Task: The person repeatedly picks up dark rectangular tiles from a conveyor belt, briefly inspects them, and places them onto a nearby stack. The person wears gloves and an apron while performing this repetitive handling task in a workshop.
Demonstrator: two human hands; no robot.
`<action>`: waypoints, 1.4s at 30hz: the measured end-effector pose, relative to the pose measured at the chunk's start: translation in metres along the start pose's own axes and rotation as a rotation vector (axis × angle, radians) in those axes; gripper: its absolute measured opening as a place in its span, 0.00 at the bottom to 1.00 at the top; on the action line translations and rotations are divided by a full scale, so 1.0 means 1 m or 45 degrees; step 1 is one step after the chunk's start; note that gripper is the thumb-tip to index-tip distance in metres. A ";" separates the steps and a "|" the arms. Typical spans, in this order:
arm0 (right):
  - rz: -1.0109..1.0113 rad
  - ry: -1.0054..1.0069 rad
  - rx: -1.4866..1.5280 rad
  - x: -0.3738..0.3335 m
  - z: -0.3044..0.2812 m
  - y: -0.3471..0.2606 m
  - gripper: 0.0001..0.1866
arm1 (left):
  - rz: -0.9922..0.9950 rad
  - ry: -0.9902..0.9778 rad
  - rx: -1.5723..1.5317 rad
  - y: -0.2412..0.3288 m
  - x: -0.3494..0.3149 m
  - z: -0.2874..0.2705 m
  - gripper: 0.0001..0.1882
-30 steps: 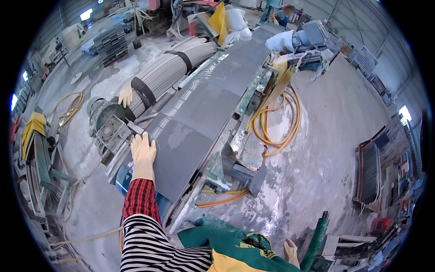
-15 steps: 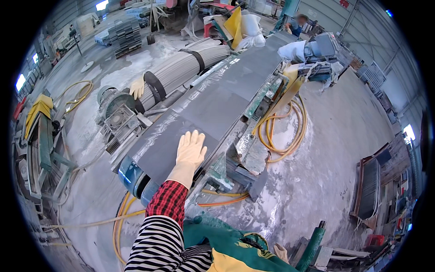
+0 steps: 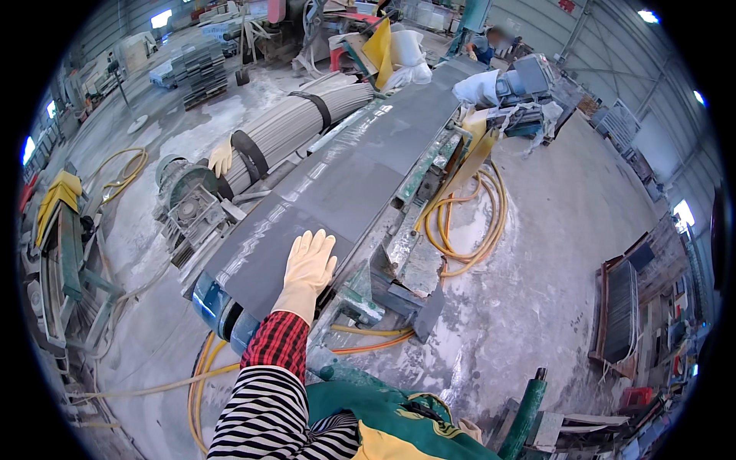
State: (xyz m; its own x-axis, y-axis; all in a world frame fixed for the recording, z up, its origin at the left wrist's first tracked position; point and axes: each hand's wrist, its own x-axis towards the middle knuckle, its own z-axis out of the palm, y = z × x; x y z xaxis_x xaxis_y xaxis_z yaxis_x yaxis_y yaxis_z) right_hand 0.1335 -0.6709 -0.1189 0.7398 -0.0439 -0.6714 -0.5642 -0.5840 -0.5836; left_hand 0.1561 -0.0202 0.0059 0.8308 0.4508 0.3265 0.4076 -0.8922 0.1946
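My left hand, in a pale rubber glove, lies palm down with fingers stretched on the right part of a dark grey slab. It grips nothing. This slab rests at the near end of a roller or belt conveyor with a blue rounded end. Another grey slab follows it up the line, with a seam between them. At the lower edge, beside my green apron, a small pale shape may be my right glove; its fingers are hidden.
Left of the conveyor are a motor, a strapped grey bundle and a loose glove. Yellow hoses coil at the right. A green post stands near my right side. A person is at the far end.
The whole view has shifted slightly, with the scene sliding a little left. My left hand keeps its flat pose on the slab.
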 end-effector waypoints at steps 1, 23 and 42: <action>0.029 -0.002 0.030 0.003 -0.003 0.011 0.23 | -0.004 0.009 -0.009 0.000 -0.001 0.000 0.24; -0.024 -0.087 0.090 0.015 0.013 -0.001 0.24 | 0.033 0.102 -0.034 -0.008 -0.013 0.002 0.21; -0.003 -0.159 -0.046 0.020 0.005 -0.012 0.24 | 0.007 0.059 -0.060 -0.010 -0.024 -0.006 0.23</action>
State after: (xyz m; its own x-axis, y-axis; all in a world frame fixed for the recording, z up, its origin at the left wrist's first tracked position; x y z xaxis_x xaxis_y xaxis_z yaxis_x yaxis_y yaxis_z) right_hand 0.1540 -0.6607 -0.1275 0.6882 0.0576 -0.7232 -0.5477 -0.6126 -0.5699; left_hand 0.1300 -0.0219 0.0016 0.8138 0.4480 0.3702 0.3842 -0.8927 0.2356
